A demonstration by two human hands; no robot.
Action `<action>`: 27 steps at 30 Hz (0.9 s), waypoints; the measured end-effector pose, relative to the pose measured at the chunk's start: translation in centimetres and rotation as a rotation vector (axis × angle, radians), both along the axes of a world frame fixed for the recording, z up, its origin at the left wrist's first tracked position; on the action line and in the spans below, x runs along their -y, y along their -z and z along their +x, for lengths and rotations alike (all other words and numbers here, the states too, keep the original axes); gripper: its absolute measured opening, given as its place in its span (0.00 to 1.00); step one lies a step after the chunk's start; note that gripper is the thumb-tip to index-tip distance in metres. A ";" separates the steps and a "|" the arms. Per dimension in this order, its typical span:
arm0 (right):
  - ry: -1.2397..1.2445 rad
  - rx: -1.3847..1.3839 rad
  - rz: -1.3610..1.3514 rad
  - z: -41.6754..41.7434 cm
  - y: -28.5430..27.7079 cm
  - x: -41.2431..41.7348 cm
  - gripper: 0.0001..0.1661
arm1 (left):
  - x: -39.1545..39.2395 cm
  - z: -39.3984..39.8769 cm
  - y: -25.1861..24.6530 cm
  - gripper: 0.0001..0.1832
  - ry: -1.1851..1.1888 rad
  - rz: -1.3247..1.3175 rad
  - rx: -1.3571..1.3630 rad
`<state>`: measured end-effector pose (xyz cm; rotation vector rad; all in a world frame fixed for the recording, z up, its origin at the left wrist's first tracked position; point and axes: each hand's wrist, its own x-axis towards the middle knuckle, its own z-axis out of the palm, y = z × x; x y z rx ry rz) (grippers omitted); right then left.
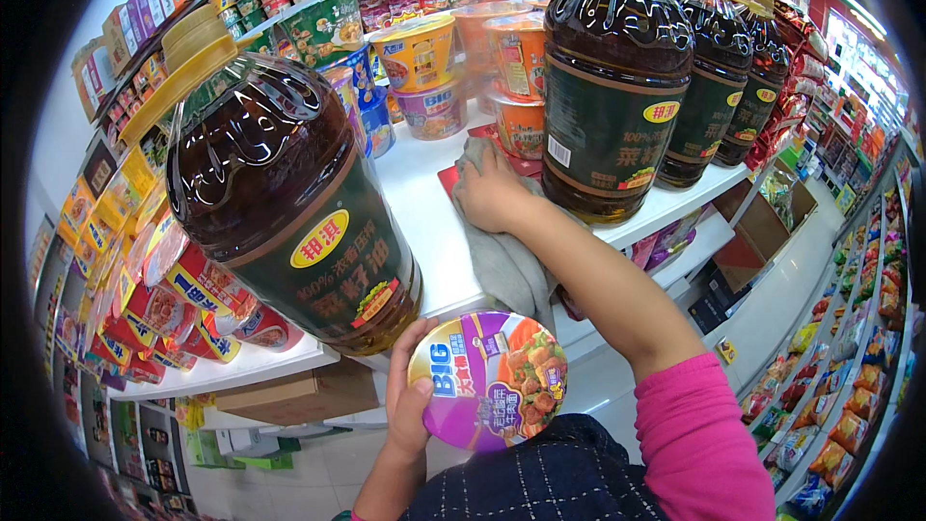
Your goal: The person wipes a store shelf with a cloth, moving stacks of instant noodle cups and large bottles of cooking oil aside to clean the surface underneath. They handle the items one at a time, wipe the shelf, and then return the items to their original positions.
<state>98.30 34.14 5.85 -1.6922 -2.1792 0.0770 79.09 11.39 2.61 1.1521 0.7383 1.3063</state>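
My left hand (409, 398) grips a purple-lidded instant noodle bowl (499, 383) in front of my body, its printed lid turned up at me. Over the white shelf (427, 231), my right hand (495, 188) presses on a grey cloth (506, 268) that drapes down past the shelf's front edge. Beneath the cloth a red sheet (450, 177) partly shows. Beside the right hand stand stacked orange noodle bowls (517, 58). A large bottle of dark cooking oil (289, 202) rises left of the cloth, and another oil bottle (615, 94) stands close to its right.
Purple and yellow noodle bowls (430, 112) are stacked at the back. Red noodle tubs (181, 289) crowd the left end. More oil bottles (712, 79) line the right side. A cardboard box (300, 394) lies below the shelf. Across the aisle runs a rack of snack bags (839, 376).
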 end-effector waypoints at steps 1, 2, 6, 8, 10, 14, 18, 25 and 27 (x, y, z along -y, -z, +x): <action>-0.026 0.027 0.017 0.2 -0.2 1.1 0.32 | 0.0 0.0 -0.1 0.42 -0.002 0.001 0.005; -0.051 0.053 0.035 0.5 -0.2 1.9 0.31 | 0.0 0.0 -0.2 0.42 -0.004 0.001 0.010; -0.312 0.025 0.053 3.5 0.0 5.4 0.25 | 0.0 0.5 -0.3 0.41 0.006 -0.009 0.049; -0.451 -0.073 -0.028 4.6 -1.4 8.4 0.25 | 0.1 0.6 -0.4 0.40 -0.002 -0.020 0.083; -0.501 -0.095 -0.056 5.7 -1.5 10.3 0.27 | 0.3 0.6 -0.7 0.40 -0.011 -0.014 0.076; -0.567 -0.149 -0.015 8.2 -1.4 13.5 0.30 | 0.3 0.7 -0.9 0.39 -0.015 -0.010 0.073; -0.648 -0.251 -0.190 12.0 -2.4 15.1 0.29 | 0.3 0.4 -0.8 0.37 0.006 -0.024 0.091; -0.674 -0.414 0.118 9.6 -5.8 12.5 0.24 | 0.7 -0.3 0.1 0.35 0.022 -0.006 0.117; -0.606 -0.419 0.260 6.6 -6.3 9.5 0.23 | 1.0 -0.3 -0.2 0.35 0.031 -0.020 0.124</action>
